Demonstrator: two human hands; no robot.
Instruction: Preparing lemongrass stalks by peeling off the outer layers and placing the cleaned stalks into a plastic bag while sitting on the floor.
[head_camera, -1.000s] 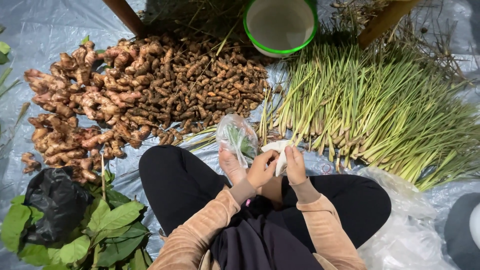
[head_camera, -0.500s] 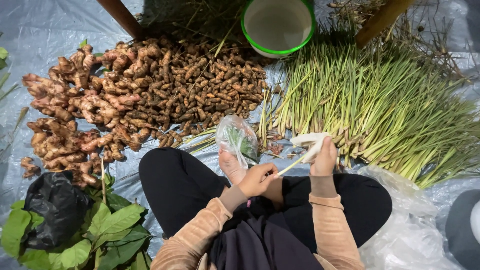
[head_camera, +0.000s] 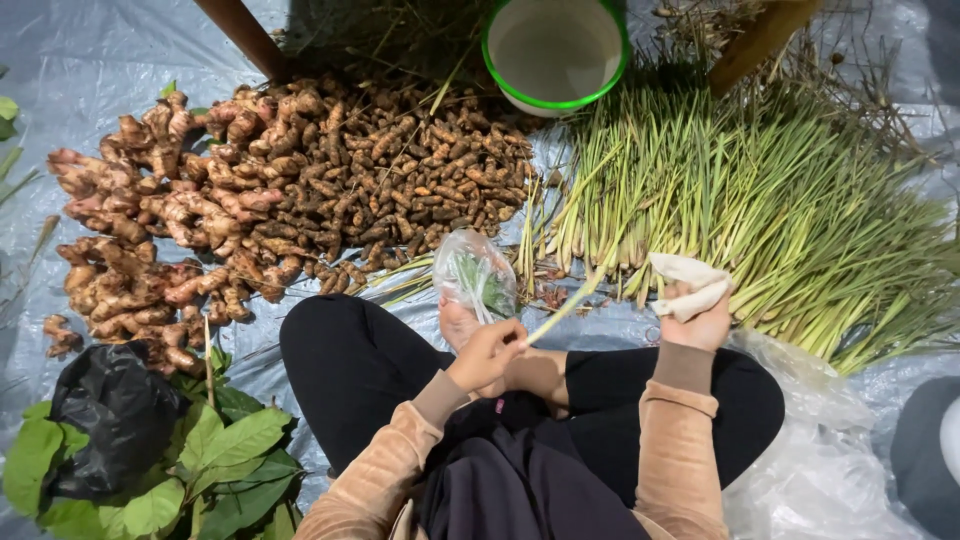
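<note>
My left hand (head_camera: 488, 353) grips the thick end of a lemongrass stalk (head_camera: 565, 305) over my crossed legs in black trousers. The stalk slants up to the right. My right hand (head_camera: 698, 318) is closed on a crumpled white cloth (head_camera: 688, 283) near the stalk's far end, beside my right knee. A small clear plastic bag with green pieces (head_camera: 476, 275) lies on the sheet just beyond my left hand.
A large heap of lemongrass (head_camera: 760, 200) spreads at the right. Piles of small brown roots (head_camera: 420, 180) and larger ginger-like rhizomes (head_camera: 150, 230) lie at the left. A green-rimmed white bucket (head_camera: 556, 50), green leaves (head_camera: 230, 450), a black bag (head_camera: 105, 415) and a clear bag (head_camera: 820, 470) surround me.
My right hand with the cloth has slid away from my left hand, out to the right along the stalk. My left hand has stayed over my lap.
</note>
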